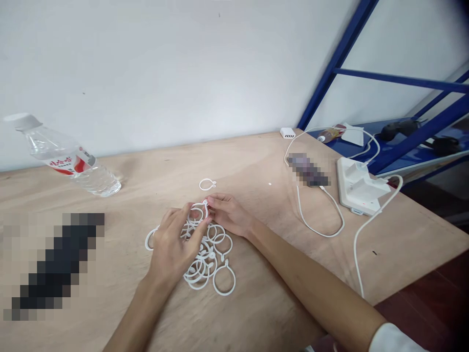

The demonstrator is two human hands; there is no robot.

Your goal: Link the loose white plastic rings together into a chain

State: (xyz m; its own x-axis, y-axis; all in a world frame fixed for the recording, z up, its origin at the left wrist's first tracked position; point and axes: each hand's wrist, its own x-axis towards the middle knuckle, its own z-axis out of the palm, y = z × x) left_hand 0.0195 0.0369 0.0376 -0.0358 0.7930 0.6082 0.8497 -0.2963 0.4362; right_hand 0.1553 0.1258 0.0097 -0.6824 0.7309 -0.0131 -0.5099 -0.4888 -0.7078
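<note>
A white plastic curtain ring [207,213] is raised just above the table between my two hands. My left hand [171,244] pinches it, thumb at its lower side and fingers on its left. The thumb and index finger of my right hand [227,213] close on the ring's small tab at the upper right. Beneath my hands lies a loose pile of similar white rings [211,255], several overlapping, partly hidden by my left hand. Beyond my fingertips, one separate ring [207,189] lies flat with its two small tabs pointing right.
A clear water bottle [78,164] stands at the left, behind a blurred dark object [58,266]. To the right are a blurred phone [308,170], a white power strip [357,188] with plugs and looping white cables [357,254]. A blue metal frame [337,63] rises beyond the table's right edge.
</note>
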